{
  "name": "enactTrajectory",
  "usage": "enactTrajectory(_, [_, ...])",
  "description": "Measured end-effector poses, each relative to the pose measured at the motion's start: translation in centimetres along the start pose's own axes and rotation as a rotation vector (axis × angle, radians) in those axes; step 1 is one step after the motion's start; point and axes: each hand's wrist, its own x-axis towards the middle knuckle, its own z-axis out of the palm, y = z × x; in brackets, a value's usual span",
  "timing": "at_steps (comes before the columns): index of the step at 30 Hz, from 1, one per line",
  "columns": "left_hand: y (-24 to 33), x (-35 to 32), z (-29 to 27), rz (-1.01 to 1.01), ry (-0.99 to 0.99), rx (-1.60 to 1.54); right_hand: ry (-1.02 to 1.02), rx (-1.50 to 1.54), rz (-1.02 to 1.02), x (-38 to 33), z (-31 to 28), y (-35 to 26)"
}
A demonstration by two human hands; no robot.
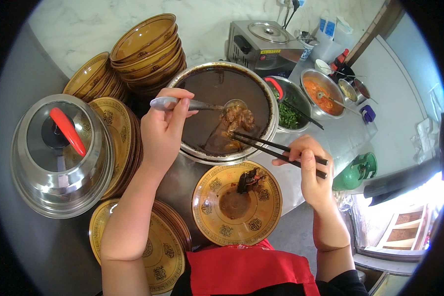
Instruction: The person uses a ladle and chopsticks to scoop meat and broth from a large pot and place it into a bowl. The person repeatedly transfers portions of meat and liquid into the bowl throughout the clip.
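Note:
My left hand [168,126] is closed around the handle of a metal ladle [202,105], whose bowl hangs over a large steel pot [275,116] of dark brown broth [207,84]. Brown chunks of meat [239,120] sit at the ladle's bowl, just above the broth. A pair of black chopsticks [269,145] is gripped in my right hand [308,165], their tips touching the lower meat. Below the pot, a yellow-brown patterned bowl [232,227] holds a little brown sauce and a dark piece of food [250,180] near its far right side.
Stacked brown bowls [145,42] and plates [118,133] stand at left, beside a steel lid with a red handle [66,130]. Right of the pot are a bowl of chopped greens [288,116] and a bowl of orange-red sauce [318,91]. A green gas cylinder [350,175] stands lower right.

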Motion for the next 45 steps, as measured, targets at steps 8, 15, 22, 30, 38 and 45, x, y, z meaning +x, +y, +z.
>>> enactTrajectory(8, [1.2, -0.5, -0.9, 0.032, 0.006, 0.019, 0.263, 0.227, 0.028, 0.4, -1.7, -0.4])
enactTrajectory(15, [1.7, -1.0, -1.7, 0.05, 0.014, 0.002, 0.427, 0.312, 0.033, 0.9, -2.1, 0.4])
enactTrajectory(22, [2.1, -1.2, -1.7, 0.051, 0.026, -0.014, 0.399, 0.359, 0.063, 1.1, -1.5, 0.9])
enactTrajectory(30, [2.0, -1.3, -2.1, 0.055, -0.005, 0.011, 0.435, 0.392, 0.082, 1.2, -1.7, 1.8])
enactTrajectory(38, [2.6, -1.1, -2.3, -0.078, 0.093, -0.067, 0.499, 0.638, 0.123, 1.6, -3.2, 5.0])
enactTrajectory(45, [2.4, -1.1, -2.8, -0.075, 0.112, -0.068, 0.538, 0.715, 0.171, 1.7, -3.9, 6.4])
